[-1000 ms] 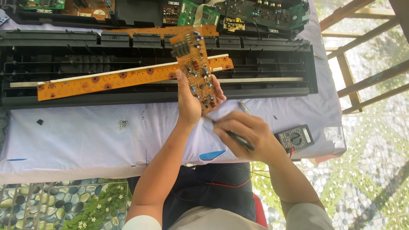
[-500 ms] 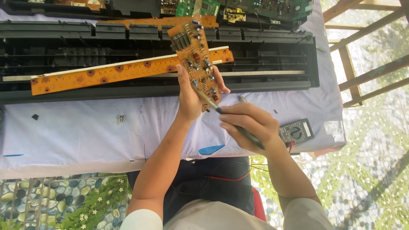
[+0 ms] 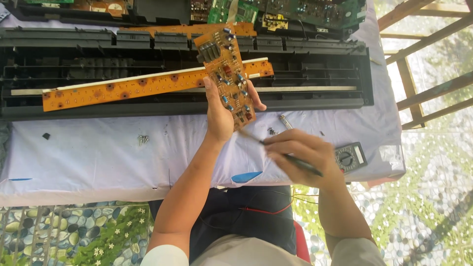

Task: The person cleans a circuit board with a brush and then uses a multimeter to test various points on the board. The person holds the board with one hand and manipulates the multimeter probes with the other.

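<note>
My left hand [image 3: 219, 116] grips a small orange circuit board [image 3: 225, 69] studded with components and holds it upright above the table. My right hand [image 3: 301, 157] pinches a thin black probe [image 3: 286, 156] like a pen. Its tip points toward the lower edge of the board; whether it touches is unclear. Behind the board, a long orange circuit strip [image 3: 148, 87] lies slanted across an opened black keyboard casing [image 3: 315, 59].
A black multimeter [image 3: 349, 156] lies by my right hand on the white tablecloth [image 3: 88, 157]. Loose screws [image 3: 143, 140] and a metal plug [image 3: 286, 121] rest on the cloth. Green circuit boards [image 3: 295, 10] sit at the far edge. A wooden frame [image 3: 423, 54] stands right.
My right hand has dropped away from the board's lower edge toward me, taking the probe along. The left hand keeps the board in much the same place.
</note>
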